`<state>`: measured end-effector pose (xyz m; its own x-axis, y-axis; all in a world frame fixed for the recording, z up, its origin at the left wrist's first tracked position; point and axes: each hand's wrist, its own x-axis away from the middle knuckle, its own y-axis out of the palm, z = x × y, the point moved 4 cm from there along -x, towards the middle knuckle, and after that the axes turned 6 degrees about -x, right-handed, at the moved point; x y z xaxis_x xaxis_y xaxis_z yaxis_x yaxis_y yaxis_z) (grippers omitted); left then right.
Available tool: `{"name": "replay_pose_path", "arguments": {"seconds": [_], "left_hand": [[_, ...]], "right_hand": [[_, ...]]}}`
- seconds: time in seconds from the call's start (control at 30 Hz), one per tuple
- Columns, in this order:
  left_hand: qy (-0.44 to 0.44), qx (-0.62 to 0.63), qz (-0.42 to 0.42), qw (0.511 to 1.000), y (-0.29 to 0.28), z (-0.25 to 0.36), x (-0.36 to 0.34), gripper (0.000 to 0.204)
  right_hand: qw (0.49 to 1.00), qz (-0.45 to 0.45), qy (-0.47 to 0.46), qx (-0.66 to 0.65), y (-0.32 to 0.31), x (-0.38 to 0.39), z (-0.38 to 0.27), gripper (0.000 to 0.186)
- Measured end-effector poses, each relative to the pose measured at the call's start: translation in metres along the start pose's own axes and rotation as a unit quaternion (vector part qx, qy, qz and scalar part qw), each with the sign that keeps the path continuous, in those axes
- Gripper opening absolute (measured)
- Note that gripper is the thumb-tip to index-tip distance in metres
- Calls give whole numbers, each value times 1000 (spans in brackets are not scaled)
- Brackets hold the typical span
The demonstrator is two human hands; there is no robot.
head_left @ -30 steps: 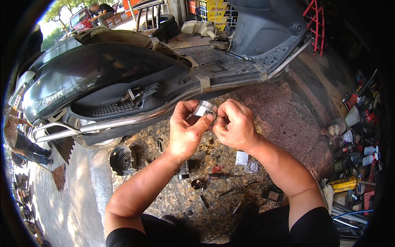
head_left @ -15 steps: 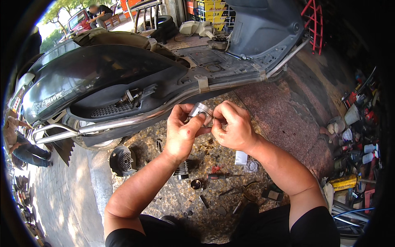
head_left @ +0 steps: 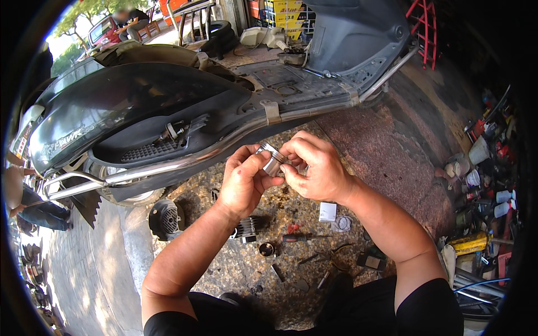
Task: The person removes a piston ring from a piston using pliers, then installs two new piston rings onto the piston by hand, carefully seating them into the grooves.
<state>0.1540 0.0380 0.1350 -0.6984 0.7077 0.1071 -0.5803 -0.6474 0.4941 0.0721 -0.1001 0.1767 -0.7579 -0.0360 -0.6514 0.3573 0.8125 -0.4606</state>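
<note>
2 bare hands at work over a speckled stone slab (head_left: 221, 269), piston between them.

Left hand (head_left: 241, 180): thumb and fingers clamped around the silver piston (head_left: 271, 164), thumb over the near side, fingertips curled at the far side and beneath. Piston tilted, its grooved end toward the right fingers.

Right hand (head_left: 318, 172): thumb and index finger bent in, tips at the piston's grooved end; other fingers curled. Cannot tell whether those 2 tips pinch anything between them.

Nearer the body than the left fingers, close by the left wrist: finned metal block (head_left: 245, 229). Left of it, well apart from the fingers: round black vented cover (head_left: 167, 220).

Nearer the body than the right fingers: small white box (head_left: 328, 211), thin rings (head_left: 341, 224) just beside it. Below the gap between the hands: red scrap (head_left: 292, 228), screwdriver (head_left: 297, 238) with its shaft pointing right, small round dark part (head_left: 267, 249). Farther down and right: dark flat block (head_left: 371, 261).

Beyond the fingertips: dark scooter (head_left: 162, 106) side-on, chrome rail (head_left: 151, 169) along its lower edge. Far up and left of the fingers: a seated person (head_left: 131, 23). Far right of the fingers: cluttered tools and containers (head_left: 479, 151), a yellow piece (head_left: 469, 244) among them.
</note>
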Motion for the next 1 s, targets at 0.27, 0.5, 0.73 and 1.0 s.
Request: {"name": "replay_pose_path", "arguments": {"seconds": [0.27,0.5,0.73,1.0], "left_hand": [[-16,10,0,1000,-2,-2,-1,22],[-60,35,-11,998,-4,-4,-5,36],[-66,54,-13,996,-4,-6,-6,34],[-32,71,6,997,-4,-9,-8,23]], "right_hand": [[999,-11,13,-28,1,-1,2,19],[997,-11,52,-56,-2,0,7,18],[1000,15,16,-21,0,-1,4,15],[999,31,-27,34,3,-3,-1,15]]}}
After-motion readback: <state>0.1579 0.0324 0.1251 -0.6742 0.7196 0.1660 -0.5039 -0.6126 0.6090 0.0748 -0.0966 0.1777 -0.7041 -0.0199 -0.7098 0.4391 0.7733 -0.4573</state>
